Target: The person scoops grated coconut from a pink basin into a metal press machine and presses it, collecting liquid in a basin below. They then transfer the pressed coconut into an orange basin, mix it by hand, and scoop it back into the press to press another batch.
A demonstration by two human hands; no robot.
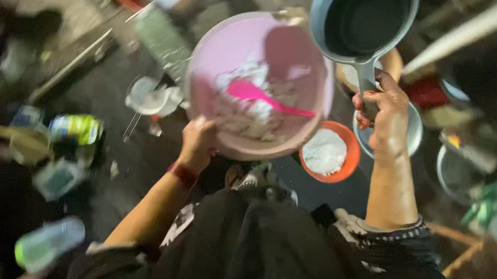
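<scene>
The left hand [197, 143] is clamped on the near rim of a large, round, smooth pink plastic basin [234, 46], fingers curled under its edge and a dark red band at the wrist, holding the basin up in front of the body. Inside it lies a lumpy, crumbly heap of white and greyish mash [246, 105], rough against the glossy wall, and a bright pink plastic spoon [265, 97] rests across the heap with its slim handle pointing toward the right rim. The right hand [387, 111] is closed tight around the straight handle of a round grey-blue plastic dipper [363, 16], red-painted nails showing on the fingers; the dipper is held high, just beside the basin's upper right rim, and its deep bowl looks dark inside, so what it holds cannot be told. Below, between the two forearms, a small round orange plastic bowl [349, 162] sits on the dark floor [136, 152], filled with a white, powdery-looking mound. Just behind the right hand a shiny round metal bowl [414, 135] shows partly. Further left on the floor lie blurred clear plastic bottles [47, 241] and a green-and-white packet [77, 128].
</scene>
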